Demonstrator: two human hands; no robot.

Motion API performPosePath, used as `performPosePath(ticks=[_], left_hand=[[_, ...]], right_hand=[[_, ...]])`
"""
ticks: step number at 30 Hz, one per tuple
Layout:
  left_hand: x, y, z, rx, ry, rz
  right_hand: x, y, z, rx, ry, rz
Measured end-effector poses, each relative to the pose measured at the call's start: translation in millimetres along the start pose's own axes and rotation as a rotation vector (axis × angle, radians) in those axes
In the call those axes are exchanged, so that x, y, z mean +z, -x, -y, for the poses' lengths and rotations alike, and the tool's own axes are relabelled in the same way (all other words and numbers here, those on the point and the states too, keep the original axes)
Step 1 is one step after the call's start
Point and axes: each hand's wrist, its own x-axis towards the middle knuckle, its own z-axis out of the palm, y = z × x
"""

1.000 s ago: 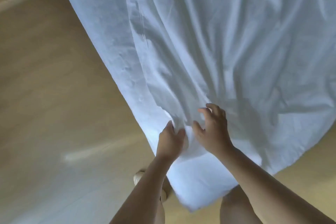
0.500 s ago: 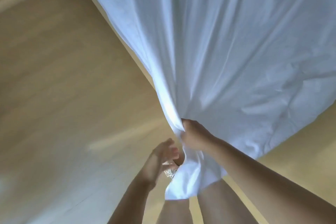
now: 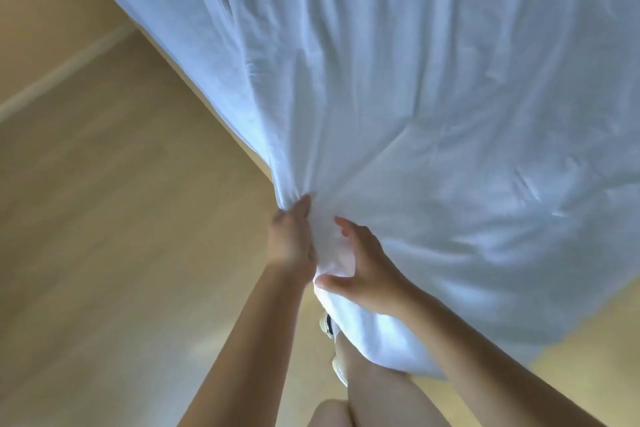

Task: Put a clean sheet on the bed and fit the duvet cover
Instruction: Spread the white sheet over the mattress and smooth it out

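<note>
A pale wooden floor (image 3: pixel 104 218) is seen, blurred. A light skirting board (image 3: pixel 62 76) is set along a tan wall (image 3: pixel 41 10) at upper left. Soft light is reflected off the floor.

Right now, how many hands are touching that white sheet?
2. The left hand grips the white sheet where it bunches at its near edge. The right hand holds the gathered fabric right beside it, slightly lower. No other hand is visible.

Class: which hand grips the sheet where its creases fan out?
The left hand pinches the sheet there, at its edge; the right hand cups bunched cloth lower down.
</note>
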Motion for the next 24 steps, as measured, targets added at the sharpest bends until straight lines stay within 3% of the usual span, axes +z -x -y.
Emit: performPosePath(ticks=[3,7,12,16,19,21,24], left_hand=[[-3,-17,-16,0.028,0.077,0.015],[-10,-64,-35,0.058,-0.094,-0.119],[14,-111,-23,0.010,-0.503,0.048],[58,-125,4,-0.025,-0.708,0.239],[84,-126,34,-0.023,-0.928,0.382],[96,-127,51,-0.023,-1.057,0.464],[104,-124,70,-0.020,-1.301,0.550]], right_hand=[[3,-12,-17,0.108,-0.191,-0.185],[11,-12,-47,0.249,0.006,-0.233],[-7,-28,-94,0.610,0.021,-0.603],[-10,-10,-142,0.786,0.091,-0.630],[-13,5,-171,0.992,-0.036,-0.916],[-18,21,-187,1.263,-0.175,-1.145],[-21,46,-209,1.591,-0.683,-1.277]])
